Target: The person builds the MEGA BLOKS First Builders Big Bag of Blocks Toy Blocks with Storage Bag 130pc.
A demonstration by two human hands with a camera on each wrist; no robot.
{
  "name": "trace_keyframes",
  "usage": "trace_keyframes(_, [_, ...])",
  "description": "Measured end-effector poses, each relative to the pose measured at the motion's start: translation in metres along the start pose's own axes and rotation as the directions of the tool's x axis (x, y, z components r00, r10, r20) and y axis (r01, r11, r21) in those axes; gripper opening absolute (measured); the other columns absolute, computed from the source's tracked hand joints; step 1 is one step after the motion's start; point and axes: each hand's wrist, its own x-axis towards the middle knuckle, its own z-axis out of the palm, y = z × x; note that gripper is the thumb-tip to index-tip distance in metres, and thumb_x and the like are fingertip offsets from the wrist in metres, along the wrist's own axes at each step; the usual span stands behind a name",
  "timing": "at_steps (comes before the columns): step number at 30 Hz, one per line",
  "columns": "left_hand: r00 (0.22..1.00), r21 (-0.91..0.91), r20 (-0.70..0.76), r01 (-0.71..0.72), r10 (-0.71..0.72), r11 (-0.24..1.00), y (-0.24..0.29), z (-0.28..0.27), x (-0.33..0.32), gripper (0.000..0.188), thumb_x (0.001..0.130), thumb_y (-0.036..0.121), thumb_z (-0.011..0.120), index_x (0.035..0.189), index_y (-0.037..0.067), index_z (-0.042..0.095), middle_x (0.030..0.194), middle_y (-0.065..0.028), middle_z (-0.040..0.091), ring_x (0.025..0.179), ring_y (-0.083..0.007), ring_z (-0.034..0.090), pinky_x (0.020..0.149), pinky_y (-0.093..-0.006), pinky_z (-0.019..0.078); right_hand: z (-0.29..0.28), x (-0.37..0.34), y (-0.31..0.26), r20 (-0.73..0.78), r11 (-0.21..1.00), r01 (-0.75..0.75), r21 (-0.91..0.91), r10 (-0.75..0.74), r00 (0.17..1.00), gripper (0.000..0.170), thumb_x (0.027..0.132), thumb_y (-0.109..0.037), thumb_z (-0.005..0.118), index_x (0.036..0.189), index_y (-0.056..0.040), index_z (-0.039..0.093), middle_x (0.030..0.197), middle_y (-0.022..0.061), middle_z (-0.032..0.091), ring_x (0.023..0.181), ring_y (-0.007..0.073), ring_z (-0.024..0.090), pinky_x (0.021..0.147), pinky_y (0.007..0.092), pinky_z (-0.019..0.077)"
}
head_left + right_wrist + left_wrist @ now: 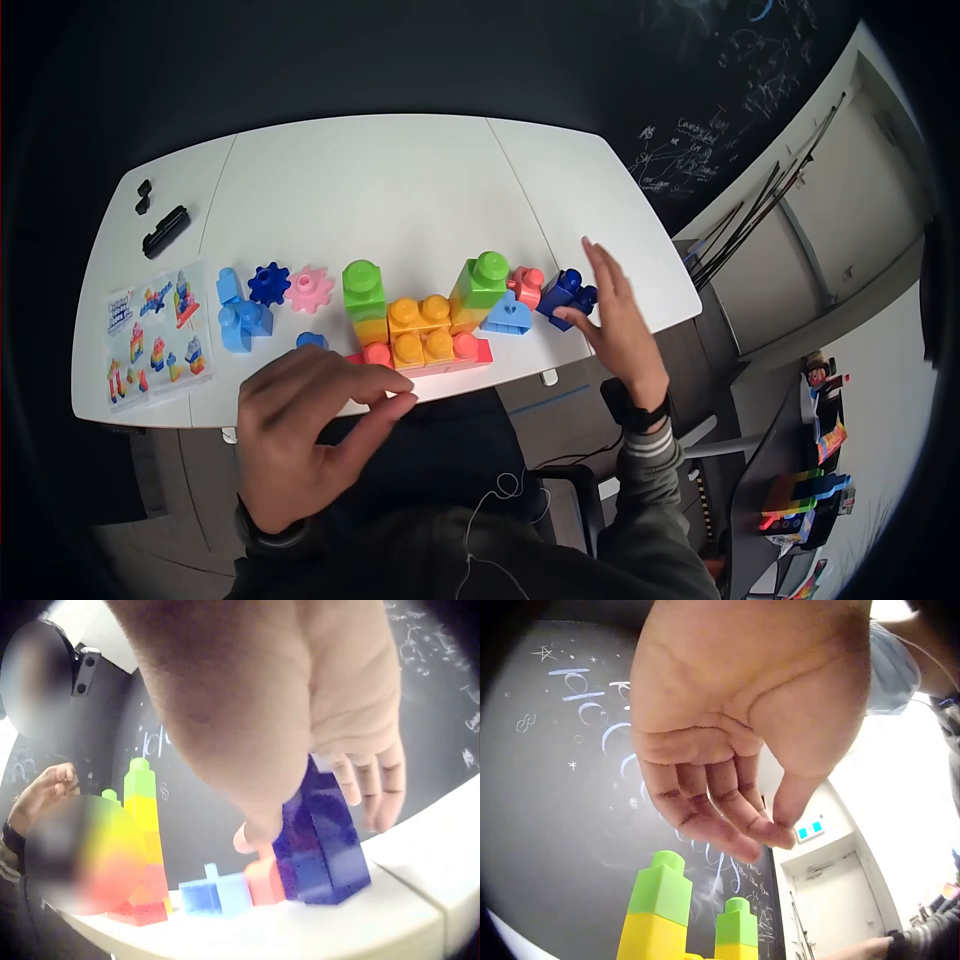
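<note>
The left hand [285,435] hung nearest, across the table's [380,180] near edge in the head view; its fingers curled loosely, thumb tip close to the index finger, nothing visible between them. To its right, the right hand [625,325] reached over the table, thumb well apart from nearly straight fingers. The stacked build [420,322] stood ahead of the left hand, between the two. The key relation, I judged, was at the dark blue blocks [558,296]: just left of the right hand, clearly the nearer one, long axis upright, thumb and fingers to either side. Whether they touched, I could not tell. The chalkboard [400,50] rose behind.
</note>
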Motion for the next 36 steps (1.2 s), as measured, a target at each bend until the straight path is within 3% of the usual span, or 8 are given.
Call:
trace_keyframes(6, [0.994, 0.032, 0.106, -0.021, 0.018, 0.999, -0.005, 0.007, 0.005, 0.021, 0.085, 0.005, 0.097, 0.102, 0.004, 0.084, 0.091, -0.0099, 0.083, 0.083, -0.0277, 0.078, 0.077, -0.0386, 0.0592, 0.019, 0.001, 0.004, 0.069, 0.972, -0.096, 0.215, 0.083, 0.994, 0.057, 0.108, -0.019, 0.084, 0.155, -0.0039, 0.057, 0.141, 0.0270, 0.070, 0.128, 0.0510, 0.072, 0.105, 0.0525, 0.0608])
trace_keyframes(15, [0.998, 0.075, 0.058, -0.039, 0.035, 0.996, -0.014, 0.006, 0.008, 0.033, 0.087, 0.007, 0.097, 0.116, 0.002, 0.082, 0.110, -0.0153, 0.082, 0.098, -0.0329, 0.078, 0.087, -0.0423, 0.0602, -0.075, 0.034, -0.046, -0.343, 0.867, 0.066, 0.494, 0.124, 0.931, 0.054, 0.107, -0.010, 0.086, 0.154, -0.0054, 0.060, 0.138, 0.0167, 0.071, 0.124, 0.0256, 0.076, 0.108, 0.0419, 0.0650])
trace_keyframes(17, [0.975, 0.198, -0.220, 0.030, 0.015, 0.980, -0.018, 0.015, 0.013, 0.049, 0.089, 0.008, 0.096, 0.134, 0.001, 0.076, 0.134, -0.0208, 0.076, 0.118, -0.0348, 0.075, 0.097, -0.0438, 0.0584, -0.084, 0.047, -0.074, -0.458, 0.791, 0.286, 0.540, -0.009, 0.889, 0.059, 0.105, -0.008, 0.087, 0.156, -0.0051, 0.058, 0.141, 0.0159, 0.069, 0.126, 0.0257, 0.075, 0.110, 0.0408, 0.0655])
trace_keyframes(19, [0.980, 0.218, -0.200, 0.044, 0.001, 0.975, -0.033, 0.020, 0.011, 0.065, 0.092, 0.009, 0.095, 0.150, 0.002, 0.068, 0.147, -0.0220, 0.068, 0.133, -0.0360, 0.069, 0.107, -0.0446, 0.0560, -0.089, 0.065, -0.103, -0.450, 0.769, 0.478, 0.424, -0.279, 0.848, 0.056, 0.101, -0.011, 0.091, 0.150, -0.0047, 0.063, 0.139, 0.0150, 0.073, 0.127, 0.0273, 0.076, 0.104, 0.0392, 0.0644])
trace_keyframes(21, [0.977, 0.124, -0.164, 0.159, -0.138, 0.979, -0.040, 0.027, 0.013, 0.061, 0.097, 0.013, 0.093, 0.151, 0.000, 0.066, 0.148, -0.0253, 0.064, 0.137, -0.0417, 0.064, 0.111, -0.0500, 0.0544, -0.098, 0.082, -0.130, -0.192, 0.800, 0.478, 0.363, -0.437, 0.879, 0.059, 0.096, -0.014, 0.095, 0.147, -0.0047, 0.068, 0.141, 0.0169, 0.075, 0.129, 0.0294, 0.074, 0.112, 0.0406, 0.0593])
trace_keyframes(25, [0.982, -0.030, -0.002, 0.187, -0.187, 0.982, -0.050, 0.025, 0.013, 0.052, 0.105, 0.012, 0.085, 0.151, 0.001, 0.066, 0.132, -0.0247, 0.073, 0.122, -0.0418, 0.074, 0.105, -0.0486, 0.0591, -0.063, 0.103, -0.149, -0.069, 0.765, 0.514, 0.387, -0.532, 0.844, 0.050, 0.097, -0.019, 0.093, 0.141, -0.0065, 0.071, 0.129, 0.0152, 0.079, 0.112, 0.0394, 0.080, 0.101, 0.0441, 0.0635])
trace_keyframes(27, [0.981, -0.003, -0.039, 0.190, -0.190, 0.982, -0.047, 0.025, 0.014, 0.050, 0.106, 0.011, 0.084, 0.151, 0.002, 0.066, 0.125, -0.0238, 0.076, 0.112, -0.0426, 0.077, 0.100, -0.0474, 0.0614, -0.054, 0.105, -0.153, 0.221, 0.832, 0.334, 0.443, -0.462, 0.859, 0.045, 0.096, -0.019, 0.092, 0.135, -0.0076, 0.072, 0.124, 0.0150, 0.080, 0.114, 0.0399, 0.080, 0.099, 0.0445, 0.0639])
trace_keyframes(36, [0.981, -0.129, -0.002, 0.194, -0.196, 0.973, -0.060, 0.032, 0.015, 0.053, 0.103, 0.012, 0.087, 0.150, -0.001, 0.065, 0.131, -0.0224, 0.078, 0.115, -0.0365, 0.079, 0.103, -0.0441, 0.0613, -0.038, 0.110, -0.163, 0.232, 0.863, 0.338, 0.376, -0.441, 0.867, 0.049, 0.089, -0.025, 0.100, 0.124, -0.0056, 0.071, 0.100, 0.0218, 0.082, 0.091, 0.0443, 0.081, 0.084, 0.0496, 0.0631])
